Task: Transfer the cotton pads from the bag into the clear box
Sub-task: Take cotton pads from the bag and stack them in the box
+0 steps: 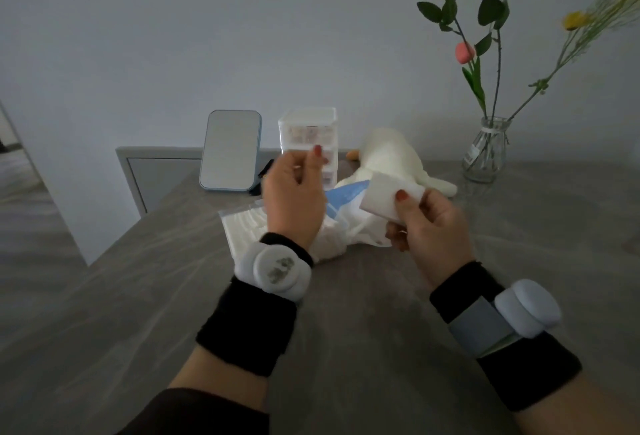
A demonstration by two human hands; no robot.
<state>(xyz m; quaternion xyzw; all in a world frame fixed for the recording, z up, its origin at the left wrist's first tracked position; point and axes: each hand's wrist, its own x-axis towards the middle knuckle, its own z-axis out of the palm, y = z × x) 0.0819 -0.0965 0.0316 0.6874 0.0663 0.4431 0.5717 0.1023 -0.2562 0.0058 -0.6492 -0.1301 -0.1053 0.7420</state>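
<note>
Above the bag [332, 240], right hand [429, 226] grips stacked cotton pads [384, 197].
Left hand [294, 192], also above bag, curled, grip unclear; next, likely carry pads to clear box [308, 122] behind bag.

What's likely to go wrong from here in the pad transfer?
1. The right hand pinches the cotton pad stack by one end only; loose pads may fan out or drop.
2. The clear box looks lidded and sits partly behind the left hand; pads cannot go in until it is opened.
3. The bag lies crumpled below both hands; a wrist could drag it.
</note>
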